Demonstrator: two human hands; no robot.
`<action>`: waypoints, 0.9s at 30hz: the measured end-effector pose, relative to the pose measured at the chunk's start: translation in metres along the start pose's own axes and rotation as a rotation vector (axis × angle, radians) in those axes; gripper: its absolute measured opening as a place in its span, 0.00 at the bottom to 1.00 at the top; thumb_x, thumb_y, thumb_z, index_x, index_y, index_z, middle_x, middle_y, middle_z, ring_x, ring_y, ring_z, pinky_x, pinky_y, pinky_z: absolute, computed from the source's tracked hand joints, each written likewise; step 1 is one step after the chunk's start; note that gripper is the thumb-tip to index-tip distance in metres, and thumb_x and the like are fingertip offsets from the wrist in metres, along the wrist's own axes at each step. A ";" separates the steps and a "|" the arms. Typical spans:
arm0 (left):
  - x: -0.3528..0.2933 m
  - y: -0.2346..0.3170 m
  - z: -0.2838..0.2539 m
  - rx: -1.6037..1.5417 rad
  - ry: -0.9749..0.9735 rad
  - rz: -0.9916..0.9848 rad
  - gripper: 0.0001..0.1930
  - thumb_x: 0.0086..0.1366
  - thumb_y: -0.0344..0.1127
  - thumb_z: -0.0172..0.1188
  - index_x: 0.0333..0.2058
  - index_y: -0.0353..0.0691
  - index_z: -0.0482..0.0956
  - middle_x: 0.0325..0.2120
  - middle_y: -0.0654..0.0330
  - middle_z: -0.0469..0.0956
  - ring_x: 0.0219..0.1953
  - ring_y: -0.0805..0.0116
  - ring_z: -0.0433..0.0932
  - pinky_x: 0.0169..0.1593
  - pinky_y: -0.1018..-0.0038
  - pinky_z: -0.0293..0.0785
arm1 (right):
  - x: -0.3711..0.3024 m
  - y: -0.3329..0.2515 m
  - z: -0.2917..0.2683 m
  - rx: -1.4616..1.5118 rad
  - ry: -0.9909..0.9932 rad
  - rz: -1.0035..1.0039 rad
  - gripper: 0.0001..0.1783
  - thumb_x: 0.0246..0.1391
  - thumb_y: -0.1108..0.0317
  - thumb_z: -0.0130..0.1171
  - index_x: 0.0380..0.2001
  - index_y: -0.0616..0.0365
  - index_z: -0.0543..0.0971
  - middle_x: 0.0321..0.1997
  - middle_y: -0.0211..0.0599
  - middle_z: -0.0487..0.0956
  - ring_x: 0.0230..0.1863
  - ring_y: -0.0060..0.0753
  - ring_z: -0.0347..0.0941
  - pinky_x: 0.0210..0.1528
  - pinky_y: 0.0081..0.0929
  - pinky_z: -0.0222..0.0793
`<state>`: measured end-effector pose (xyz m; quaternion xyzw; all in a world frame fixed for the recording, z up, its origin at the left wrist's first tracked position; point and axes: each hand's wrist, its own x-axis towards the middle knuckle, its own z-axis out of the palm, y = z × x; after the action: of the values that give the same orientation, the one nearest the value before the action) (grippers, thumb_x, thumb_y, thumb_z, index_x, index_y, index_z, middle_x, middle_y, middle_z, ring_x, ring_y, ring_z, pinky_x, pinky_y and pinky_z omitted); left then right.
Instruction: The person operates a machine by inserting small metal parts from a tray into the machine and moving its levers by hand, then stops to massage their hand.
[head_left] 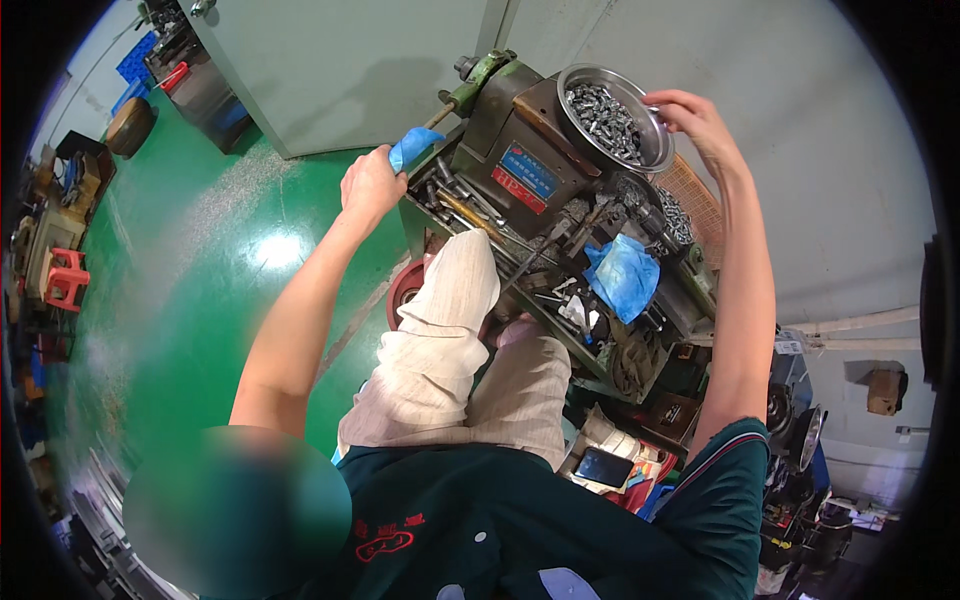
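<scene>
My left hand [372,187] is closed round the end of a machine lever [440,116], where a blue cloth [414,149] is wrapped. The lever runs up to a green bracket on a dark bench machine [535,165]. On top of the machine rests a round steel bowl [568,78] heaped with small grey metal parts [604,120]. My right hand [697,122] reaches over the bowl's right rim, its thumb and fingers drawn together. Something small and shiny shows at those fingertips, too small to name.
Tools and rods fill the machine's tray [470,205]. A second blue cloth [622,277] lies among parts there. An orange-brown basket [697,205] stands against the wall behind more metal pieces. A phone [603,467] lies by my right leg. A red stool [67,279] stands far left.
</scene>
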<state>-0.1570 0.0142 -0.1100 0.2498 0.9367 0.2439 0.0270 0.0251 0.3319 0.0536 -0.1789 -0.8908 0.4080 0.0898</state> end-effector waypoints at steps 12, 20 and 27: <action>-0.001 0.000 0.000 -0.001 0.013 0.001 0.13 0.45 0.34 0.58 0.32 0.38 0.74 0.27 0.49 0.76 0.33 0.50 0.75 0.39 0.60 0.70 | -0.020 0.127 0.004 0.391 0.455 0.242 0.06 0.43 0.73 0.56 0.28 0.61 0.75 0.24 0.29 0.75 0.23 0.16 0.66 0.28 0.13 0.62; 0.000 0.001 0.000 -0.003 0.005 0.005 0.14 0.45 0.34 0.58 0.33 0.38 0.74 0.27 0.48 0.76 0.33 0.50 0.75 0.39 0.60 0.70 | -0.019 0.156 0.049 0.000 0.285 0.323 0.10 0.33 0.79 0.58 0.26 0.63 0.74 0.23 0.26 0.73 0.24 0.15 0.65 0.28 0.14 0.60; 0.001 -0.001 0.002 -0.005 0.022 0.019 0.15 0.45 0.34 0.57 0.35 0.36 0.74 0.27 0.47 0.76 0.33 0.50 0.75 0.39 0.60 0.70 | -0.022 0.150 0.069 0.145 0.286 0.205 0.15 0.33 0.80 0.58 0.31 0.63 0.76 0.30 0.28 0.76 0.30 0.19 0.69 0.35 0.19 0.64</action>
<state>-0.1582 0.0146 -0.1128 0.2559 0.9339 0.2493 0.0152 0.0606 0.3658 -0.1054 -0.3179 -0.8143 0.4486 0.1863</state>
